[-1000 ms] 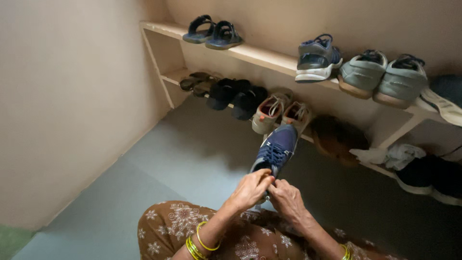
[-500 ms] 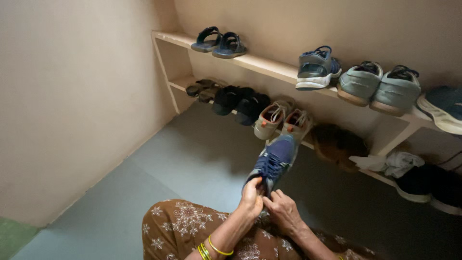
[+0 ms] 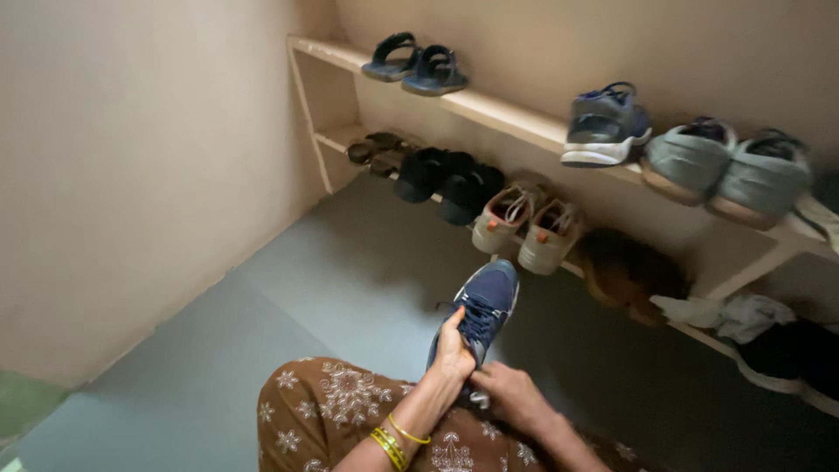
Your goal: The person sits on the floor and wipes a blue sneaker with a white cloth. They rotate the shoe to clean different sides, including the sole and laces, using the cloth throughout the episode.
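Left hand [image 3: 454, 350]: we clasp the blue sneaker [image 3: 479, 308] along its side.
Right hand [image 3: 509, 396]: we pinch its heel, just behind.

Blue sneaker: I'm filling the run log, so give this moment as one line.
left hand: grips blue sneaker | right hand: at its heel | toe: toward shoe shelf

Matt blue mesh-cloth sneaker [image 3: 483, 307] with woven laces; smooth matt grey floor [image 3: 288, 306]; printed brown cloth [image 3: 323, 411].
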